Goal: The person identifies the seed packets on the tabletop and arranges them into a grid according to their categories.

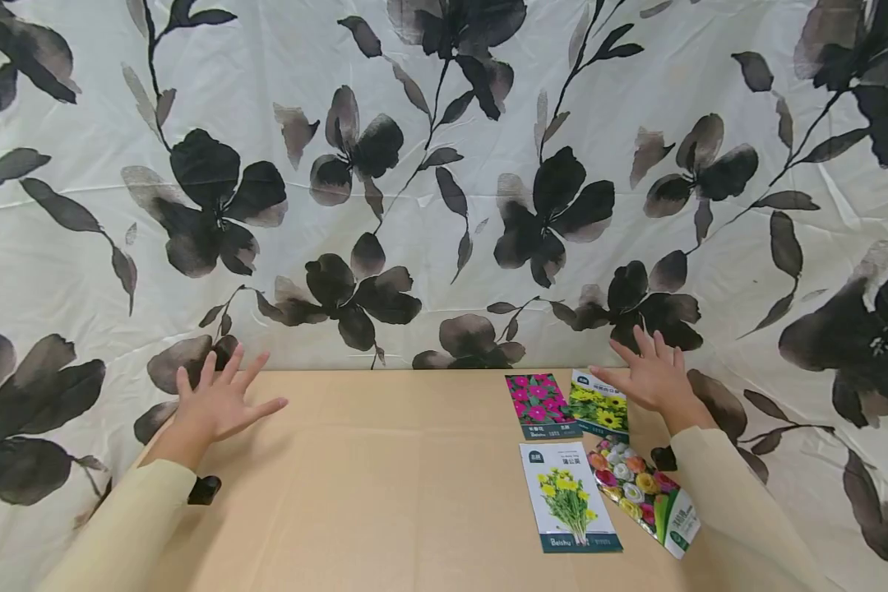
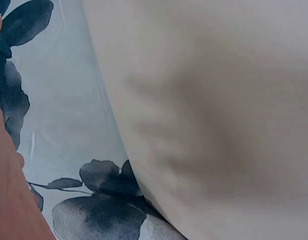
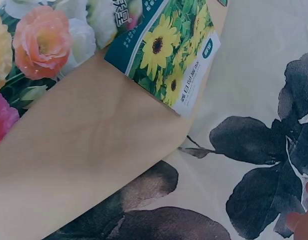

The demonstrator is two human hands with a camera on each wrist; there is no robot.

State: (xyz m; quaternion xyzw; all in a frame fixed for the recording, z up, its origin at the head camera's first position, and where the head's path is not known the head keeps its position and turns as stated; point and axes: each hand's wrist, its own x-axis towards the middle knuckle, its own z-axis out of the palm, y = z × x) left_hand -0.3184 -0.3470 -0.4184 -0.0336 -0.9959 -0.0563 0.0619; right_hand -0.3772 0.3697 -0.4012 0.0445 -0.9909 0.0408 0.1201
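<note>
Four seed packets lie at right on the bench (image 1: pixel 385 477), all left of or nearer than the right hand (image 1: pixel 654 382). That hand is the closer one; its fingers are spread, holding nothing. Yellow packet (image 1: pixel 599 404) sits just left of it, long axis near-to-far; contact can't be told. Pink packet (image 1: pixel 540 405) is left of yellow, white packet (image 1: pixel 568 500) nearer, upright rectangle, slight tilt. Rose packet (image 1: pixel 644 492) slants far-left to near-right. Left hand (image 1: pixel 210 409) is well apart at far left, fingers also spread, nothing held, shadow beneath. Packets flat, thin, printed, rose one glossy; bench smooth tan; cloth (image 1: pixel 444 205) behind creased, pale, dark-flowered.
</note>
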